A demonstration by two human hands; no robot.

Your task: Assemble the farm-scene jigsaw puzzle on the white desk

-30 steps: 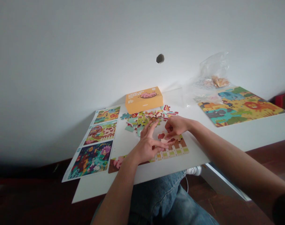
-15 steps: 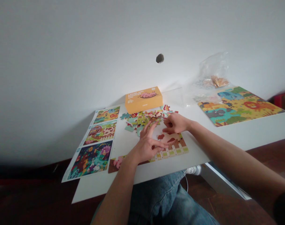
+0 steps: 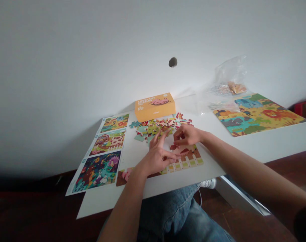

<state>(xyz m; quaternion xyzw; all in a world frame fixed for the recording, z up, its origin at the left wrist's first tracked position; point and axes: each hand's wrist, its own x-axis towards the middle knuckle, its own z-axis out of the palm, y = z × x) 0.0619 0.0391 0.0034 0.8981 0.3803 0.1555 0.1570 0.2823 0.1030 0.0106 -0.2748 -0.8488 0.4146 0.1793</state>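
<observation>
On the white table, a partly joined farm jigsaw puzzle [image 3: 190, 161] shows cow patches and a white fence along its near edge. My left hand [image 3: 158, 156] lies over it with fingers spread, thumb on the joined pieces and the other fingertips beside the loose ones. Above the puzzle's upper part, my right hand [image 3: 187, 135] is pinched, its fingertips on a puzzle piece [image 3: 173, 147] with a reddish-brown patch. Part of that piece is hidden by the fingers. A pile of loose puzzle pieces [image 3: 154, 129] lies just beyond both hands.
Behind the pile stands a yellow puzzle box [image 3: 155, 109]. A sheet with three printed pictures [image 3: 107, 141] lies at left. To the right are a finished animal puzzle [image 3: 258, 116] and a clear plastic bag [image 3: 229, 75] against the wall.
My right hand has shifted slightly left and its fingers have lifted into a pinch over the cow part. My left hand stays in nearly the same place.
</observation>
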